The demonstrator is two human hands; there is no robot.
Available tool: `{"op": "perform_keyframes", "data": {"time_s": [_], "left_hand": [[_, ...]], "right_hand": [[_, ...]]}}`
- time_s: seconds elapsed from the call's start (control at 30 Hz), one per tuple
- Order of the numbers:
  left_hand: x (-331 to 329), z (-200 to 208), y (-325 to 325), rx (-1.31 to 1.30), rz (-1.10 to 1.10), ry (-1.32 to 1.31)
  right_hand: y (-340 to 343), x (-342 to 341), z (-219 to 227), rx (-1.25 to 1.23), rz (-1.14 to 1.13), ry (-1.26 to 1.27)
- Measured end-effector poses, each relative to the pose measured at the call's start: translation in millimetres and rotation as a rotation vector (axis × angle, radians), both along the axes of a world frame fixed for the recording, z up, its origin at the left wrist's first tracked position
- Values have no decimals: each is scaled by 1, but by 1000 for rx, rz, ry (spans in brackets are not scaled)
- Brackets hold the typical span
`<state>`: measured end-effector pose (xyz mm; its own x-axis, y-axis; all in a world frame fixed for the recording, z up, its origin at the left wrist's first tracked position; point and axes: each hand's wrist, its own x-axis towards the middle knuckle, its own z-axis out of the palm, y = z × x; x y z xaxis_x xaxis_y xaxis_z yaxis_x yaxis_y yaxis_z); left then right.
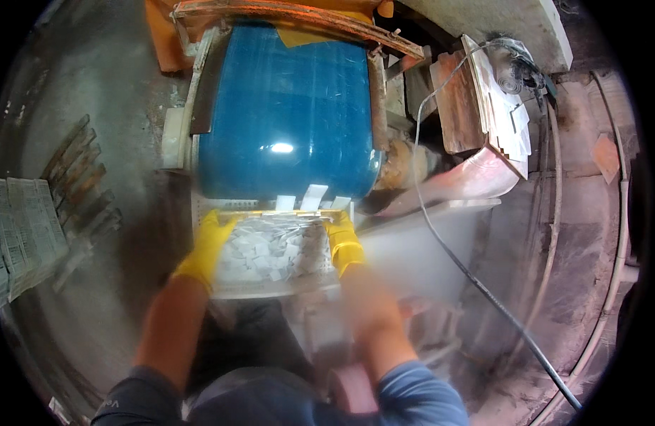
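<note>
Both of my hands wear yellow gloves and reach forward to the near end of a blue conveyor belt (pixel 292 106). Between them runs a thin yellow bar (pixel 271 212); my left hand (pixel 212 245) closes on its left end and my right hand (pixel 344 243) on its right end. Just beyond the bar, white flat pieces (pixel 314 197) stick up against the belt's rounded end. Under my hands a white crate (pixel 271 289) holds a heap of small white tile-like pieces (pixel 267 250). The gloves hide my fingertips in part.
An orange metal frame (pixel 299 13) spans the belt's far end. At right, a wooden box (pixel 459 99) carries white sheets, and a black cable (pixel 476 284) hangs down past it. Stacked printed panels (pixel 26 231) and wooden slats (pixel 79 163) are at left.
</note>
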<state>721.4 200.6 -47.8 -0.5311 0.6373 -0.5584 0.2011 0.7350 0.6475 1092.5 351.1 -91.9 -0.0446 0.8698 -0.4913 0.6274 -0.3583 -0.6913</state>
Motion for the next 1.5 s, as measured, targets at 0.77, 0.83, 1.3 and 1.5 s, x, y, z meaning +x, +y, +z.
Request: {"op": "perform_keyframes", "data": {"time_s": [0.77,0.83,1.3,1.5], "left_hand": [[-14,197,33,432,-157,95],[-12,232,40,500,-161,139],[-19,291,75,566,-196,321],[-25,274,83,693,-198,284]], "right_hand": [[-12,-32,296,457,-54,163],[-3,-36,324,528,-81,246],[47,-49,325,587,-174,520],[57,-49,313,579,-214,521]]}}
